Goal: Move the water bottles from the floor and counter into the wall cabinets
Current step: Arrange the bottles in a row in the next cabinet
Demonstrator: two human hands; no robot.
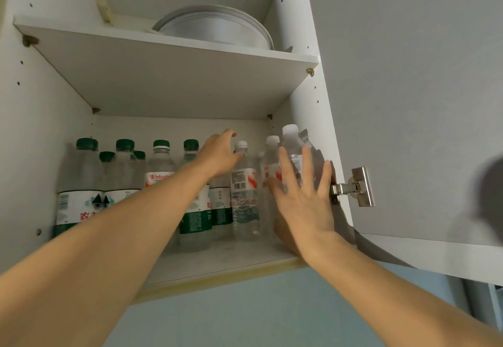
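Both hands reach into the open wall cabinet (pixel 304 96) among upright water bottles

The left hand (pixel 219 156) curls loosely over the bottles, its grip apart, a white-capped bottle (pixel 243 191) with a red-and-white label just right of its fingertips. The right hand (pixel 302 194) is spread flat, fingers apart, clamping nothing; behind its palm stand two clear white-capped bottles (pixel 292 150). Left of the left forearm, green-capped bottles (pixel 81 183) with green-and-white labels crowd the lower shelf (pixel 217 262). Plates (pixel 217 29) rest on the upper shelf
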